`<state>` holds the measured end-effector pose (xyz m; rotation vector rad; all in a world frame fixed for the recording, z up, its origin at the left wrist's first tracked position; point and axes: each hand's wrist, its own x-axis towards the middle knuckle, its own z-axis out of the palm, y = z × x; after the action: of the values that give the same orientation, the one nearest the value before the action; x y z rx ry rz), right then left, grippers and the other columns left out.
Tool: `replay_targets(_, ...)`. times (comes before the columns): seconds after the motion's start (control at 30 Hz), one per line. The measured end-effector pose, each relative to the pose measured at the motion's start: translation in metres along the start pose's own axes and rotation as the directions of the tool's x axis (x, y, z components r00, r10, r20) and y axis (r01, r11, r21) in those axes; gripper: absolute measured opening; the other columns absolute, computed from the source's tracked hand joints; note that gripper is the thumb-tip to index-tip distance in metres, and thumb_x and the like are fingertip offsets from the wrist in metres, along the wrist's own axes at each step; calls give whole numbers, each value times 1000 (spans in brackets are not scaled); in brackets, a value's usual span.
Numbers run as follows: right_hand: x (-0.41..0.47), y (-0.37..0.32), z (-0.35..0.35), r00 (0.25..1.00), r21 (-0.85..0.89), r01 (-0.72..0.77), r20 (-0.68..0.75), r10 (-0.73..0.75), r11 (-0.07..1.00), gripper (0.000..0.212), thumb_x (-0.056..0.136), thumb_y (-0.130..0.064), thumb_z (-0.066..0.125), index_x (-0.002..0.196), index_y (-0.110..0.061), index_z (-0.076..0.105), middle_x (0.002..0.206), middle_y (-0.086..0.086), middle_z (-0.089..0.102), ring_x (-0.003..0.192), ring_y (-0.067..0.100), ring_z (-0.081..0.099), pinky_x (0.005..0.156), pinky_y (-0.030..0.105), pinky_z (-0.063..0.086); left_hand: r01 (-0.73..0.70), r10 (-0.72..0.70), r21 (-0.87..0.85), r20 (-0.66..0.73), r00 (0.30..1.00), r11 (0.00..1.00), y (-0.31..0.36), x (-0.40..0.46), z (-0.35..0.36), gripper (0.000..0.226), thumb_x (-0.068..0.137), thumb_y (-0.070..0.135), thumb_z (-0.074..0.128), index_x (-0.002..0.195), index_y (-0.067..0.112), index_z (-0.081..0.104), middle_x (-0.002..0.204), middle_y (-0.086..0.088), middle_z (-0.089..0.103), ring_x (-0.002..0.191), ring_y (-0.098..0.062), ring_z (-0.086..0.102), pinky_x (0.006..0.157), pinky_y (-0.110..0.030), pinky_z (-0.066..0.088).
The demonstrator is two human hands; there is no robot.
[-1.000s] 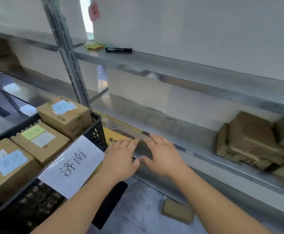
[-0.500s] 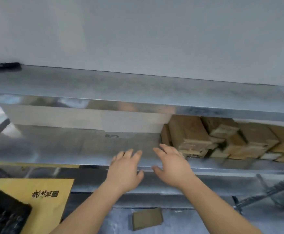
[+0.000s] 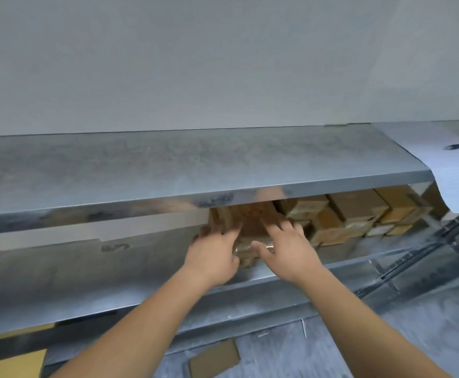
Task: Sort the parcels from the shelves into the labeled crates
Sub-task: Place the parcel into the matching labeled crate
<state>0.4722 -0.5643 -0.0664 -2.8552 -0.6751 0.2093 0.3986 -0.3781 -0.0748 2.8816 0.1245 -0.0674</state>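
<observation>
A pile of brown cardboard parcels (image 3: 356, 211) sits on the lower metal shelf (image 3: 86, 276), under the upper shelf (image 3: 168, 170). Both my hands reach into that gap at the leftmost parcel (image 3: 250, 227). My left hand (image 3: 214, 252) lies against its left side with fingers spread. My right hand (image 3: 285, 246) lies on its front and top, fingers extended. The image is blurred, and neither hand's fingers are seen curled round the box. No crate is in view.
A white sheet of paper (image 3: 452, 165) hangs over the right end of the upper shelf. A flat brown parcel (image 3: 214, 358) lies on the grey floor below. A yellow envelope corner (image 3: 10, 364) shows at bottom left. A white wall stands behind.
The view has swung right, away from the crate of parcels. Both hands have moved forward from the shelf edge into the lower shelf and now touch the leftmost parcel.
</observation>
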Motion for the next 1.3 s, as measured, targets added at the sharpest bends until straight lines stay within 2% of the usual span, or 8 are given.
replay_targets(0.2, 29, 29, 1, 992, 85, 104, 61, -110, 991, 73, 98, -66, 43, 161, -35, 22, 169, 5, 20, 141, 45, 37, 114, 46, 36, 68, -67, -6, 76, 995, 998, 24, 31, 12, 77, 90, 34, 45, 158, 44, 10, 164, -16, 17, 136, -42, 40, 111, -46, 40)
replay_targets(0.43, 50, 46, 8, 981, 174, 193, -8, -195, 966, 54, 103, -54, 43, 150, -29, 46, 167, 4, 27, 132, 32, 54, 101, 41, 50, 152, -156, -90, -37, 987, 984, 39, 43, 17, 45, 96, 41, 42, 141, 36, 41, 148, -13, 36, 114, -39, 56, 91, -40, 50)
replay_targets(0.6, 49, 49, 15, 958, 227, 287, -68, -279, 931, 45, 96, -52, 55, 134, -27, 58, 149, 6, 40, 106, 29, 66, 84, 35, 53, 277, -295, -137, -135, 946, 951, 47, 40, 21, 33, 98, 48, 50, 122, 25, 56, 125, -13, 48, 92, -39, 63, 77, -37, 52)
replay_targets(0.7, 51, 58, 17, 958, 258, 278, 2, -288, 925, 69, 84, -59, 66, 145, -39, 43, 153, 9, 29, 99, 33, 68, 84, 35, 55, 342, -363, -168, -117, 924, 925, 41, 27, 24, 58, 87, 48, 67, 138, 29, 49, 124, -13, 53, 100, -36, 63, 82, -37, 53)
replay_targets(0.83, 57, 64, 15, 911, 329, 317, 155, -381, 890, 102, 74, -55, 75, 152, -58, 8, 167, 10, 10, 129, 37, 56, 102, 39, 53, 354, -367, -279, 4, 930, 893, 35, 9, 25, 101, 68, 57, 69, 153, 46, 17, 127, -15, 52, 110, -33, 60, 92, -33, 51)
replay_targets(0.97, 49, 59, 19, 864, 458, 359, 166, -475, 813, 121, 72, -36, 82, 152, -60, -6, 159, 14, 28, 132, 34, 53, 103, 29, 47, 376, -393, -290, 0, 920, 880, 38, -2, 29, 100, 70, 55, 78, 149, 43, 18, 131, -14, 51, 119, -32, 55, 100, -39, 49)
replay_targets(1.1, 32, 53, 24, 894, 510, 327, 106, -436, 795, 144, 63, -43, 91, 144, -67, -26, 157, 12, 29, 121, 34, 61, 99, 39, 53, 345, -413, -333, -158, 897, 877, 36, -21, 35, 72, 85, 57, 66, 141, 46, 21, 124, -13, 55, 112, -32, 58, 90, -38, 51)
replay_targets(1.3, 7, 37, 34, 894, 568, 316, 91, -440, 760, 153, 55, -51, 95, 149, -61, -24, 149, 2, 51, 120, 21, 61, 100, 35, 49, 386, -484, -409, -168, 859, 827, 33, -69, 32, 136, 63, 52, 86, 149, 58, -20, 126, -12, 59, 105, -29, 64, 86, -43, 55)
